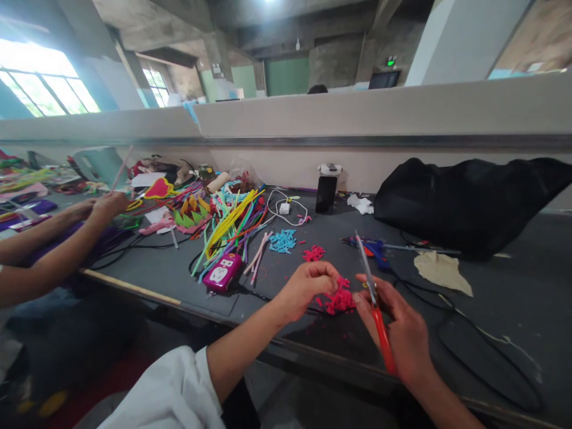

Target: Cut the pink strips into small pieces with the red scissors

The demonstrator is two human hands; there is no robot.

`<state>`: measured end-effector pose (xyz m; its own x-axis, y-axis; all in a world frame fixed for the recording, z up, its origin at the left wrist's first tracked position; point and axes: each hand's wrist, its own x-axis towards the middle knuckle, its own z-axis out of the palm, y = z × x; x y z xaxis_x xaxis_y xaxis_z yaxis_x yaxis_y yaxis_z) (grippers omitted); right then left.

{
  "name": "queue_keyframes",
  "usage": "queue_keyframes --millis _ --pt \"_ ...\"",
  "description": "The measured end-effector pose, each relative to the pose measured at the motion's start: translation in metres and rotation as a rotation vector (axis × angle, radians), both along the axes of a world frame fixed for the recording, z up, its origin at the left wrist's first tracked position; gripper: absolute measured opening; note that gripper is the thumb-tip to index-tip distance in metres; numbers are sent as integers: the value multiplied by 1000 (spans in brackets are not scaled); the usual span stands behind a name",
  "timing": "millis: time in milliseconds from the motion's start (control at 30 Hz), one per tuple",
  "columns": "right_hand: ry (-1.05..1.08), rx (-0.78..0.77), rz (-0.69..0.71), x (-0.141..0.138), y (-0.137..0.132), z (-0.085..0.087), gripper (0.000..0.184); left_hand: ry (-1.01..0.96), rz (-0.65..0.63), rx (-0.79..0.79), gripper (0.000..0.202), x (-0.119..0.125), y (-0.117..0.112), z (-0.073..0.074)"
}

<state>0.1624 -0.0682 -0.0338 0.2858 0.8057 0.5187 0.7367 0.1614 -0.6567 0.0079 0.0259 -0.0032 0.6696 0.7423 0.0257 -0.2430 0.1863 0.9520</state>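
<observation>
My right hand (397, 328) is wrapped round scissors (381, 336) with orange-red handles, their blades pointing up and away from me. My left hand (310, 287) is closed in a pinch beside a pile of small red pieces (340, 301) near the table's front edge. Whatever lies between its fingertips is too small to make out against the pile. Farther back are a smaller heap of red pieces (314, 253) and a heap of short blue pieces (282, 241).
Bundled pipe cleaners (232, 223) and a purple box (223, 273) lie left. A phone (326, 193) stands at the back. To the right are a blue glue gun (378, 253), a black bag (465, 202) and a cable (447, 339). Another person's hands (107, 205) work at far left.
</observation>
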Motion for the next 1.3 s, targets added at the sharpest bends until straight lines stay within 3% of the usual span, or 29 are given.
queue_keyframes --millis 133,267,433,600,667,733,833,1000,1133,1300 --pt "105 4 80 -3 3 5 39 223 -105 268 4 2 -4 -5" --pt "116 -42 101 -2 5 0 38 360 -3 445 6 5 -7 -8" --pt "161 -55 103 -2 3 1 38 398 3 384 9 5 -5 -10" --pt "223 -60 142 -4 2 13 33 256 -67 117 10 6 -4 -10" --pt "244 -66 123 -3 2 16 34 248 -45 109 9 6 -4 -6" --pt "244 -66 81 -2 2 18 35 293 20 241 7 5 -5 -1" --pt "218 -67 29 0 3 17 36 345 132 578 4 4 -7 3" --pt "188 -63 29 3 5 8 36 374 136 1040 6 5 -7 -3" --pt "148 -40 50 2 6 2 36 440 157 1152 5 4 -8 -4" --pt "120 -41 42 0 6 4 34 437 151 1077 5 4 -10 2"
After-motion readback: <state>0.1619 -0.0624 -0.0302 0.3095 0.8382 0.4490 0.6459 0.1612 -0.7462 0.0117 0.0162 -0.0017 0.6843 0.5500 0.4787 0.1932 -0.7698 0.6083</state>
